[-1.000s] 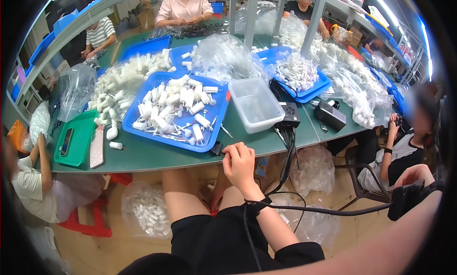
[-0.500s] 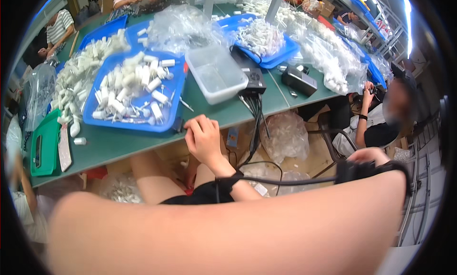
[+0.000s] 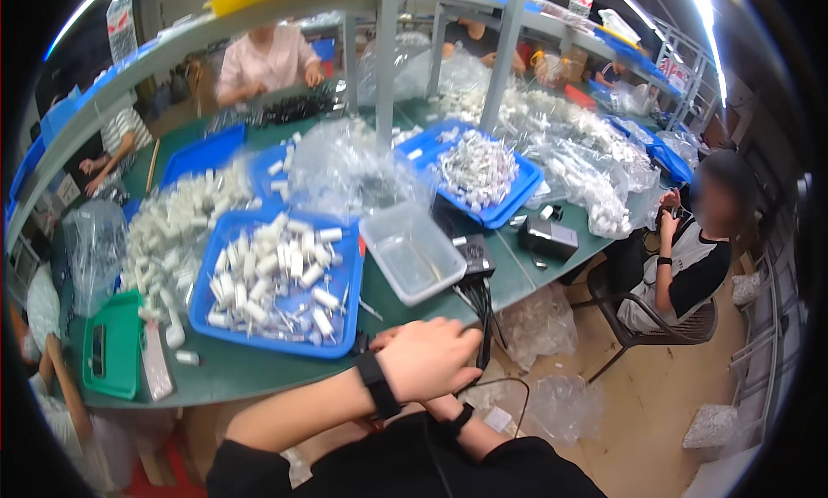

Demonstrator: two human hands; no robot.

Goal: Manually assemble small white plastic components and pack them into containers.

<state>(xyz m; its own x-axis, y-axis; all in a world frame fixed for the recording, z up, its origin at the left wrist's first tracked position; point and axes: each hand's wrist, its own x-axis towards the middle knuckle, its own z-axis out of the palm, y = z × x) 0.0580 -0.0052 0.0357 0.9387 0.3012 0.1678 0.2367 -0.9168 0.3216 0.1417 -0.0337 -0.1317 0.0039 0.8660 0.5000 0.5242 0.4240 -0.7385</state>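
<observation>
My left forearm reaches in from the lower left, a black band on its wrist. My left hand (image 3: pixel 429 356), back upward and fingers curled, lies across my right hand and wrist. Whatever is under those fingers is hidden. Only a bit of my right hand (image 3: pixel 385 336) shows, at the table's front edge; its other fingers are covered. A black band (image 3: pixel 457 420) circles my right wrist. Just beyond is a blue tray (image 3: pixel 345 350) of white cylindrical parts, some with thin metal pins. A translucent divided plastic box (image 3: pixel 411 255) sits to its right.
Loose white parts (image 3: pixel 185 226) heap left of the tray, near a green tray (image 3: pixel 112 351). A black box with cables (image 3: pixel 474 255) and a black adapter (image 3: pixel 549 238) lie right. Metal shelf posts (image 3: pixel 385 67) rise behind. A seated person (image 3: pixel 690 274) is at right; others work across the table.
My left arm, earlier stretched across close to the camera with its hand far right, has drawn back onto my right hand. The view has tilted up, showing more shelf and far side.
</observation>
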